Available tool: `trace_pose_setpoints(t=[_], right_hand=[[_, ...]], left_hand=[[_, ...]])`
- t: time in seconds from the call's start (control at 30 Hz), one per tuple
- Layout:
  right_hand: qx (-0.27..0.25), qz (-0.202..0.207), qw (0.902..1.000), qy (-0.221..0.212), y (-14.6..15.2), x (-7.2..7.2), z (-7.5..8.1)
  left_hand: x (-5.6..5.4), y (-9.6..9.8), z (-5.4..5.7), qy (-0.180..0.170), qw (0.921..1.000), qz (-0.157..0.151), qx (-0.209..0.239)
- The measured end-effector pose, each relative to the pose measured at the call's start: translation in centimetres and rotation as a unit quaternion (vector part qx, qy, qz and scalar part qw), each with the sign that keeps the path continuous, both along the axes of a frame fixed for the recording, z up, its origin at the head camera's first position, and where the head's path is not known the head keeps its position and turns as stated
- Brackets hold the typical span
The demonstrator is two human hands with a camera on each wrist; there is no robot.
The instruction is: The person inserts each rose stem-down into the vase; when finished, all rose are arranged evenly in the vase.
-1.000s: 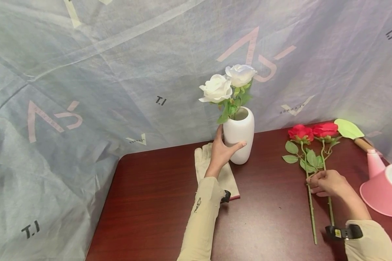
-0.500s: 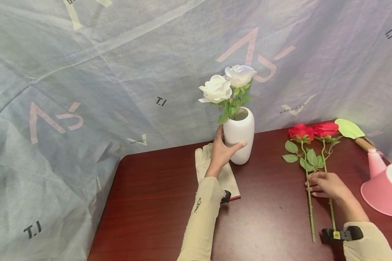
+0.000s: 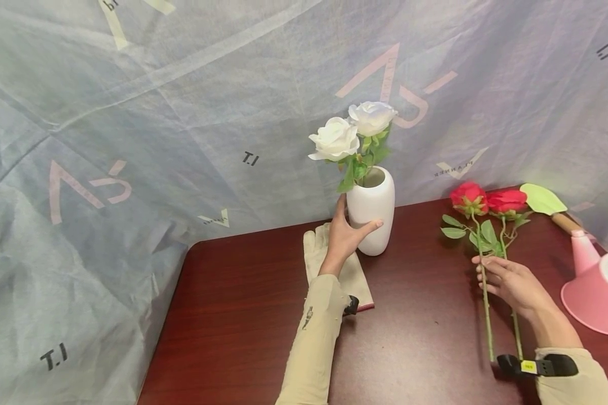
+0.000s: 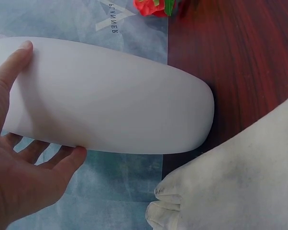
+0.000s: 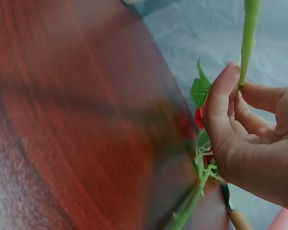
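A white vase (image 3: 372, 211) stands near the back of the table with two white roses (image 3: 336, 139) in it. My left hand (image 3: 345, 236) grips its side, thumb across the front and fingers behind, as the left wrist view also shows. At the right, my right hand (image 3: 512, 281) pinches the green stem (image 5: 249, 38) of one red rose (image 3: 469, 198) between thumb and fingers. That rose's bloom is tipped up. A second red rose (image 3: 506, 201) lies on the table beside it, its stem passing behind the right hand.
A beige work glove (image 3: 357, 284) lies under the left forearm. To the right stand a pink watering can (image 3: 595, 298) and a trowel with a light green blade (image 3: 542, 198). A grey printed cloth (image 3: 208, 112) hangs behind the table (image 3: 233, 315).
My right hand has taken hold of one red rose's stem and raised it slightly; its bloom has tilted and its stem end has shifted up. My left hand and the vase stay put.
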State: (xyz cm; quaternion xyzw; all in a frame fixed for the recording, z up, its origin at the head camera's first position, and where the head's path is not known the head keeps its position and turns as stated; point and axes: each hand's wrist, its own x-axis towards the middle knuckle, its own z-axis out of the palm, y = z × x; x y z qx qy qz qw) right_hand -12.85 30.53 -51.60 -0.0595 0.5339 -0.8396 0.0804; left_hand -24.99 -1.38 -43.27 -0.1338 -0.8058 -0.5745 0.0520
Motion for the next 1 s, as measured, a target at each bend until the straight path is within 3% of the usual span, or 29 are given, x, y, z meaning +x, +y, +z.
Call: trace_pose_setpoints(t=[0.17,0.63,0.83,1.0], right_hand=[[-0.022,0.020,0.9995,0.013,0.0,0.0,0.5],[-0.020,0.015,0.9993,0.027,-0.4,0.1,2.5],[-0.040,0.030,0.9969,0.060,-0.5,-0.3,3.2],[-0.055,-0.005,0.9951,0.082,-0.8,-0.6,4.2]], left_hand=[[0.0,0.1,0.0,-0.001,1.0000,0.001,-0.005],[0.2,0.0,-0.2,0.002,1.0000,0.000,0.004],[0.1,0.0,-0.1,0.001,1.0000,0.002,0.000],[0.0,0.0,-0.1,0.000,1.0000,0.000,0.002]])
